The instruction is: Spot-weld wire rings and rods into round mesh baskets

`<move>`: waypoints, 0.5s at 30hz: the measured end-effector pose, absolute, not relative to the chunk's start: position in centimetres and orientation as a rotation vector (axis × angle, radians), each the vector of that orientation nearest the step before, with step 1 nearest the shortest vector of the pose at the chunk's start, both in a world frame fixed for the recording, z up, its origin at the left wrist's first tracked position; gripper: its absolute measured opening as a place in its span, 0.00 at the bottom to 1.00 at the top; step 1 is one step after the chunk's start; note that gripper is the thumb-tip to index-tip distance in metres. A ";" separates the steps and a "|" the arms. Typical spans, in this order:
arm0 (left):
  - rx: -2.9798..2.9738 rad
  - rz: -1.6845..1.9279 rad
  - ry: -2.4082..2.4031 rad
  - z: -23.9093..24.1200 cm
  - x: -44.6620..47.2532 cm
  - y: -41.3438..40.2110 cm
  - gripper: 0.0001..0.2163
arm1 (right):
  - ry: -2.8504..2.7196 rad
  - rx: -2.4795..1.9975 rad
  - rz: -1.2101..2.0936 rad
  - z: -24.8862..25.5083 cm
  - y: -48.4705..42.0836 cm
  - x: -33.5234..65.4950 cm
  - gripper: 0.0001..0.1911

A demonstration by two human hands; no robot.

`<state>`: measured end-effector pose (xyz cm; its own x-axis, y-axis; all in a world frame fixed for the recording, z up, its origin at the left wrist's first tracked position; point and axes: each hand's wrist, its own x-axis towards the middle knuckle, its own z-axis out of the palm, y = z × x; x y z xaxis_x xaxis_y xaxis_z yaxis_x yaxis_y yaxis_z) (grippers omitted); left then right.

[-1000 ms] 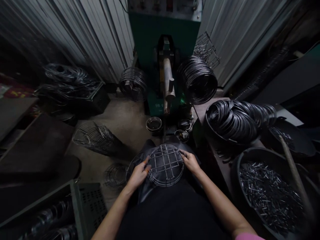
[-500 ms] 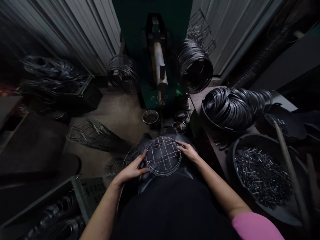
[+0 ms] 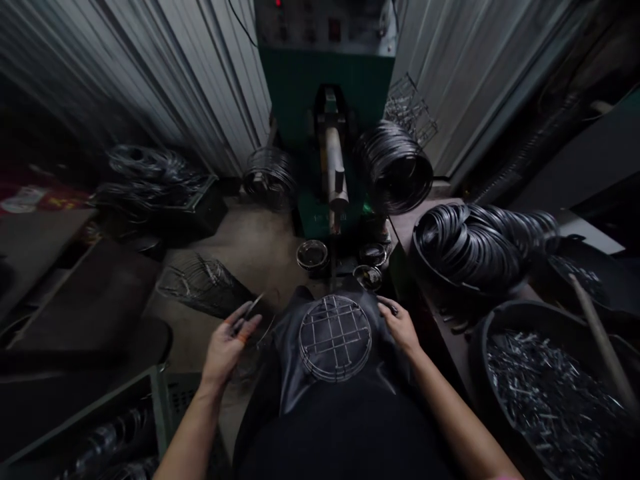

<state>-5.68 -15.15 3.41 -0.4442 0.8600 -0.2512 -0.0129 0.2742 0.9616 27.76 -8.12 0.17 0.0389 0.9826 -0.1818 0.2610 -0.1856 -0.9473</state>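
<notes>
stock, left to right: crate of wire hoops (image 3: 195,207) against the wall and wire cages (image 3: 203,283) lying on the floor, both near the left arm, probably kept there for easy reach. left hand (image 3: 227,343) out over the floor beside the knee, thumb and fingertips pinched on a thin wire ring (image 3: 256,305), remaining fingers loosely spread. round wire grid (image 3: 335,337) flat and unheld on the leather apron (image 3: 295,373) across the lap, centred before the green machine (image 3: 325,87); the apron likely shields the legs from wire ends. right hand (image 3: 400,325) just beside the grid's right rim, fingers curled down toward the apron; whether it grips anything cannot be told. further right, tub of black rings (image 3: 425,267) and basin of short wire pieces (image 3: 480,320), close to the right arm. change from half a second ago: both hands then touched the grid's rim; now the left is well apart from it with the ring, and the right has come off the rim.
</notes>
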 end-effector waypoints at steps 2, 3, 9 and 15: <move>0.579 1.621 1.518 5.7 -5.9 -14.3 0.24 | -1.370 -1.497 1.169 1.5 -7.9 27.0 0.23; 0.502 1.733 1.406 6.7 -5.6 -13.8 0.21 | -1.415 -1.453 1.180 2.1 -7.9 26.4 0.22; 0.231 1.805 0.872 8.7 -0.3 -12.2 0.11 | -1.660 -1.258 1.338 3.9 -9.3 21.8 0.23; 0.106 1.657 0.676 8.4 3.5 -13.6 0.12 | -1.447 -1.272 1.358 4.3 -10.1 20.8 0.20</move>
